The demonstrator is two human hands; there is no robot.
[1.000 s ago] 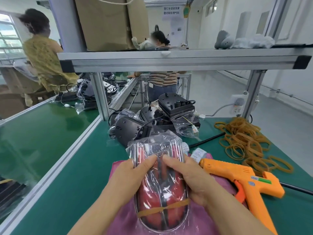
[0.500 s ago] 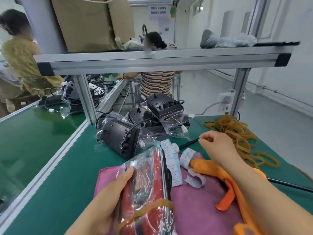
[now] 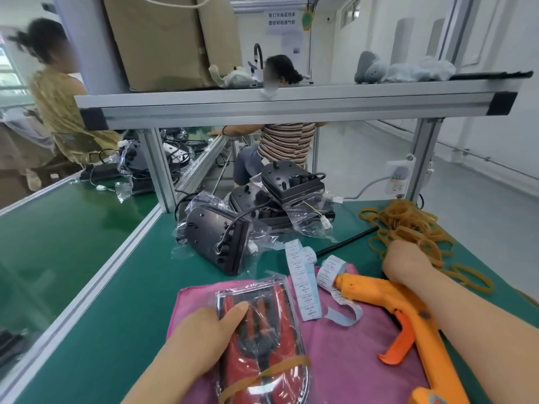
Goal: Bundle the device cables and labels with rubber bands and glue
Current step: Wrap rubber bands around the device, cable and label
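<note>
one band (image 3: 280, 367) already on the bagged red device (image 3: 262, 345) on the pink cloth (image 3: 350, 360), left hand (image 3: 204, 339) gripping it; right hand (image 3: 405, 263) at the band pile (image 3: 408, 223), grip unclear; labels (image 3: 302, 284) and glue gun (image 3: 393, 304) lie beside, so gluing looks pending.

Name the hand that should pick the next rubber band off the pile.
Right. The right hand is at the rubber band pile, while the left hand holds the bagged red device on the pink cloth.
</note>
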